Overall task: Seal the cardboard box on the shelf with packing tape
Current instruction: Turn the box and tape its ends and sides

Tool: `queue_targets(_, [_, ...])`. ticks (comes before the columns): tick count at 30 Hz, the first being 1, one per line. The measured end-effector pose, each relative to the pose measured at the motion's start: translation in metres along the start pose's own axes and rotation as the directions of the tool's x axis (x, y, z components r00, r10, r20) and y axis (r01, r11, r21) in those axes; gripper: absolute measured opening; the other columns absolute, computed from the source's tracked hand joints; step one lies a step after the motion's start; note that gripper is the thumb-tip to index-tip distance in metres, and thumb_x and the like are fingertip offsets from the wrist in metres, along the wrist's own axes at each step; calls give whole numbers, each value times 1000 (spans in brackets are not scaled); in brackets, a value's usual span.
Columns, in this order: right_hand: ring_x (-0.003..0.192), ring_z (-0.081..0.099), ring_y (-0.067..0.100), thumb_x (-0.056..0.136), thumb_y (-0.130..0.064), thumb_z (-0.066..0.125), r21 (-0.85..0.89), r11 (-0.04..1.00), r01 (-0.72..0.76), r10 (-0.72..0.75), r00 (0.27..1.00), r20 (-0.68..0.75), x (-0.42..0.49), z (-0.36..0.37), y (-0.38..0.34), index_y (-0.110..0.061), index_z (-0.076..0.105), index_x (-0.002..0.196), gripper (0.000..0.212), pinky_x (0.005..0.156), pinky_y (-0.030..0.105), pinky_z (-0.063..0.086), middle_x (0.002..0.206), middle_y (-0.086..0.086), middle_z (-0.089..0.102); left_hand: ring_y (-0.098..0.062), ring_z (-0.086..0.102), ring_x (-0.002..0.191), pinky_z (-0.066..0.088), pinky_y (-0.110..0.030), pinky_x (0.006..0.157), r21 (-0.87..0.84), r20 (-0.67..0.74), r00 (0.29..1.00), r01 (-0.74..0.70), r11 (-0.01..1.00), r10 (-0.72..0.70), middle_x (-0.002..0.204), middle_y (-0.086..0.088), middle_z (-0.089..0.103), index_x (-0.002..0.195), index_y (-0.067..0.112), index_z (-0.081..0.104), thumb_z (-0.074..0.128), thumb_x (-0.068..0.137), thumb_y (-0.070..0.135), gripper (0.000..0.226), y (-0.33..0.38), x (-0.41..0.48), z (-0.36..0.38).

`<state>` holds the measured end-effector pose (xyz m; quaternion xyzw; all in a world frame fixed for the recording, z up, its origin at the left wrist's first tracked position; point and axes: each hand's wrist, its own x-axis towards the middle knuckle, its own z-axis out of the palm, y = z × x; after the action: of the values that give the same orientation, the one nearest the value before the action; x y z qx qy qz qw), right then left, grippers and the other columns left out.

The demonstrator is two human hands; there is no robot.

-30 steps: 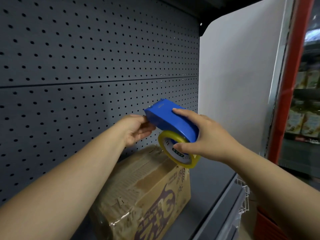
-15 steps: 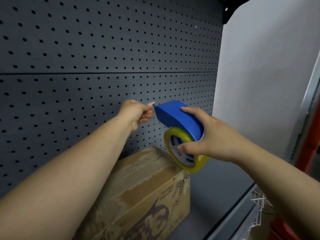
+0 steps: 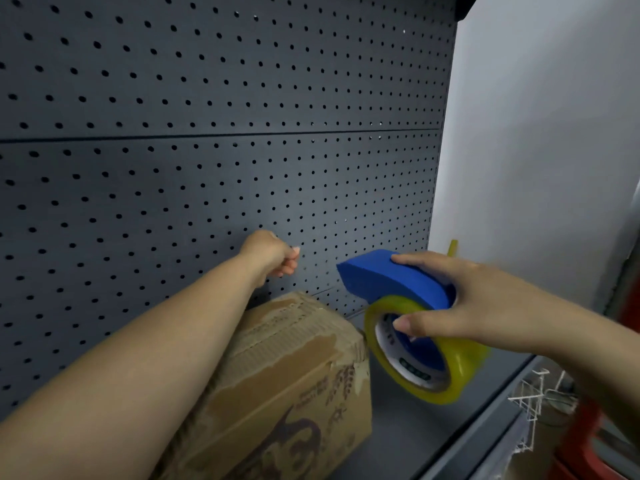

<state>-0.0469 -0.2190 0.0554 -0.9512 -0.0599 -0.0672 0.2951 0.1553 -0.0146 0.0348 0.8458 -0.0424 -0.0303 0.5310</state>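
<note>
Drawing tape out, judging by the pose: left hand [image 3: 273, 254] pinched together, seemingly on the free end, though no strip shows. Right hand [image 3: 460, 303] clamped on the blue tape dispenser [image 3: 391, 277]. Cardboard box [image 3: 287, 358] on the shelf [image 3: 412, 434], below, unsealed. Next: lower the end onto the far seam. Wider apart than a second ago.
</note>
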Motion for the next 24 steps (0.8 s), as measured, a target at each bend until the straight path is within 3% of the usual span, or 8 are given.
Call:
queue_targets(6, [96, 54, -6, 51, -71, 65, 33, 999, -35, 33, 999, 38, 4, 7, 9, -57, 37, 127, 82, 76, 16, 43, 114, -26, 53, -18, 54, 54, 41, -25, 54, 232, 39, 996, 71, 970, -82, 60, -6, 60, 63, 8, 54, 62, 86, 23, 28, -16, 10, 14])
queue_targets(9, [101, 54, 0, 47, -74, 62, 21, 999, -42, 40, 997, 71, 8, 10, 12, -56, 36, 128, 86, 83, 20, 44, 120, -21, 53, -20, 53, 53, 38, -28, 49, 313, -10, 992, 126, 941, -129, 60, -6, 59, 64, 5, 56, 68, 80, 25, 28, -24, 11, 16])
queue_targets(14, [103, 53, 1, 43, -77, 58, 8, 998, -55, 54, 993, 108, 10, 16, 16, -60, 35, 125, 88, 85, 21, 44, 122, -21, 53, -24, 55, 58, 37, -27, 43, 411, -20, 980, 189, 892, -199, 68, -10, 55, 67, 5, 53, 68, 73, 11, 17, -31, 11, 15])
queue_targets(19, [101, 54, 1, 42, -77, 59, 25, 997, -72, 69, 990, 119, 10, 18, 19, -60, 36, 124, 87, 83, 22, 45, 122, -17, 52, -22, 47, 44, 38, -25, 47, 499, 55, 975, 159, 852, -214, 57, -8, 47, 61, 9, 50, 53, 71, 7, 11, -32, 12, 15])
queue_targets(24, [106, 52, 4, 42, -76, 60, 24, 998, -52, 48, 992, 120, 9, 19, 22, -58, 36, 126, 89, 91, 26, 44, 126, -17, 50, -17, 45, 52, 35, -26, 49, 655, 120, 984, 21, 756, -131, 59, -3, 45, 60, 13, 49, 49, 80, 17, 21, -30, 9, 15])
